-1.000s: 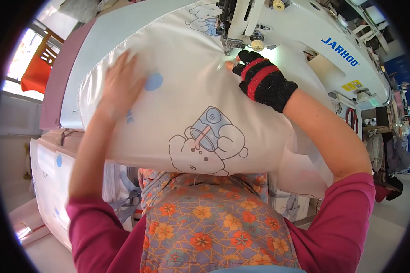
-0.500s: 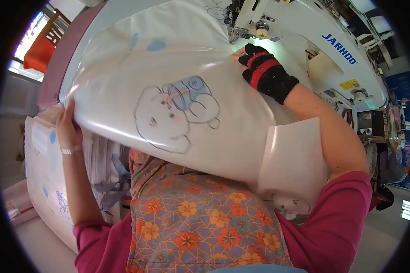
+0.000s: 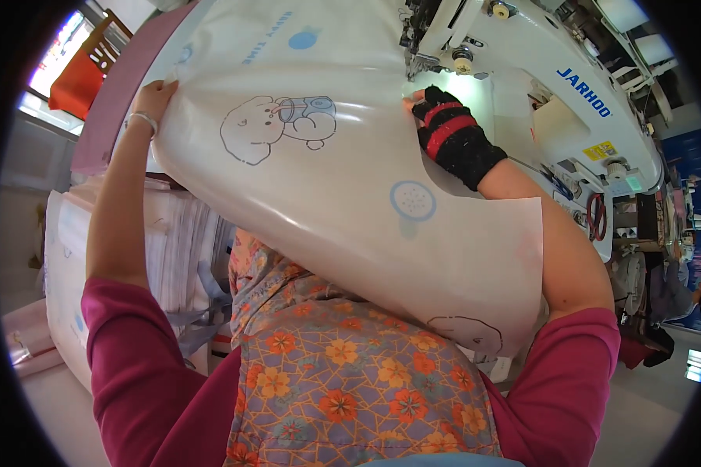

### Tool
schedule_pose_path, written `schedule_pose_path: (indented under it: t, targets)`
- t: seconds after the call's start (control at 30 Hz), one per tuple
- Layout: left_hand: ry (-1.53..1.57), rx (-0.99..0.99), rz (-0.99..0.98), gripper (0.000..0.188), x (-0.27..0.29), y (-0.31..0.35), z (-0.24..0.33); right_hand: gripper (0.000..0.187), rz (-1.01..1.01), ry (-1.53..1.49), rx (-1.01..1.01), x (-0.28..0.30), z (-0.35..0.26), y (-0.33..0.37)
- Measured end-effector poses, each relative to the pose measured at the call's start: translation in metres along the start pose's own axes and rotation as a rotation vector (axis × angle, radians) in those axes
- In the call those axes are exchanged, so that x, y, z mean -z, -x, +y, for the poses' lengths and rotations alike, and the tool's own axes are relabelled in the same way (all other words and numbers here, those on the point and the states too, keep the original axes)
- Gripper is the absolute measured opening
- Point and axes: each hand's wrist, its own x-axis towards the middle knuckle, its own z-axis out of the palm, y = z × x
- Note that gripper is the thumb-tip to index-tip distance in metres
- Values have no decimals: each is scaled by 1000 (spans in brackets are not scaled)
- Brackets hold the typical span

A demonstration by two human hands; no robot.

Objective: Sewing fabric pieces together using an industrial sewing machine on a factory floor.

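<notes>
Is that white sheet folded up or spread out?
Spread out: the sheet stretches from the left hand to the right hand, a whole bear drawing showing.

- A glossy white sheet (image 3: 319, 179) is printed with outlined bears and blue motifs.
- It is spread leftward from the white sewing machine (image 3: 557, 66).
- Its right side is curved inward above a squared corner.

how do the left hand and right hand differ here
The left hand wears no glove, just a pale wristband; the right hand wears a black glove with red stripes.
The left hand is out at the left edge of the white printed sheet; the right hand is close to the sewing machine.
Both have their fingers at the sheet.
</notes>
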Motion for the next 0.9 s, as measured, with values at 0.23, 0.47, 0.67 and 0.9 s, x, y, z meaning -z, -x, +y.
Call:
schedule_pose_path:
  t: [0.23,0.47,0.67,0.9]
  targets:
    - [775,259,-42,35,5,75,-32,28,76,-2,7,-3,14,-1]
    - [521,31,147,36,47,119,-34,46,-57,-18,116,7,28,-12]
    - [-435,-657,243,44,2,96,95,52,-179,12,85,8,23,-12]
    - [-434,-822,-148,74,-101,188,167,54,-286,54,-44,5,12,-16]
